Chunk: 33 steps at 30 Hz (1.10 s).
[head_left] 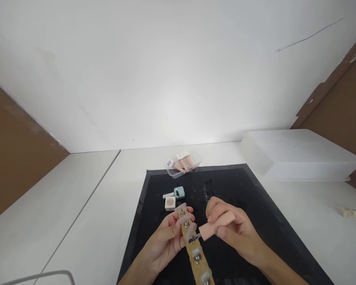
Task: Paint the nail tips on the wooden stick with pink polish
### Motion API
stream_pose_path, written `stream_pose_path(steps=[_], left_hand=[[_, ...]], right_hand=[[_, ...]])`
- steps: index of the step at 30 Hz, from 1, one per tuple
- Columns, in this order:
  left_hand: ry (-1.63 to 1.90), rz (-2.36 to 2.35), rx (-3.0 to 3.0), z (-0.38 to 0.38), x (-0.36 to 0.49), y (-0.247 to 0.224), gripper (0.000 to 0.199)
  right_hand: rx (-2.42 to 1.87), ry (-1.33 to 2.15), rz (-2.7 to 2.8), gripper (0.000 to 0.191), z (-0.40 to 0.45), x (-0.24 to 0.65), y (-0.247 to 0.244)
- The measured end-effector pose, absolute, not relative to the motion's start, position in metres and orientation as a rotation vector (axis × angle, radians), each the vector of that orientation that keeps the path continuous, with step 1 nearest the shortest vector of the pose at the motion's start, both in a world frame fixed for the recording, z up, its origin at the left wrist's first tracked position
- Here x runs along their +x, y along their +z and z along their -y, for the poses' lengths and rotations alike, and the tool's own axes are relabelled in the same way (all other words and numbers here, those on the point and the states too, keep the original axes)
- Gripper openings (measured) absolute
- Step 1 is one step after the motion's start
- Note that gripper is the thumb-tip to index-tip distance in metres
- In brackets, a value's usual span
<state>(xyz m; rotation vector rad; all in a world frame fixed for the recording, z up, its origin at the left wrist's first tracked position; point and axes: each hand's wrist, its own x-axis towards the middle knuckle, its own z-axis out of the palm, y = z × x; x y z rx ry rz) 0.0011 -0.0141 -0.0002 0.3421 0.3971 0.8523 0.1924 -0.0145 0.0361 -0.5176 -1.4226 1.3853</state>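
My left hand (167, 239) is closed around a yellowish wooden strip (192, 251) with metal studs along it. Pale, glossy nail tips (185, 218) sit on several of the studs. Between the thumb and fingers of my right hand (240, 229) is the pink cap of a nail polish brush (216, 225). Its dark bristles touch or hover right at the third nail tip (191, 230); I cannot tell which. Just beyond my left fingers stands a square white bottle (170, 203), and behind it lies a teal bottle (179, 192) with a white cap.
Under my hands is a black mat (225, 182) on a white table (130, 166). A clear tray (173, 172) at its far edge holds several pink-capped bottles. To the right stands a translucent plastic box (302, 158), with a small beige item (348, 212) nearer me.
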Motion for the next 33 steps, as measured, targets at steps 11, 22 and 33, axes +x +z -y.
stream_pose_path(steps=[11,22,33], left_hand=[[0.841,-0.41,0.356,0.018,0.002,0.003,0.035],[0.837,-0.393,0.36,0.018,-0.001,-0.003,0.038],[0.826,-0.437,0.363,0.016,0.001,-0.001,0.038]], right_hand=[[-0.559,1.375,1.415,0.01,0.014,0.193,0.034],[-0.554,1.395,1.325,0.013,0.01,0.194,0.025],[-0.504,1.451,1.381,0.012,0.012,0.192,0.033]])
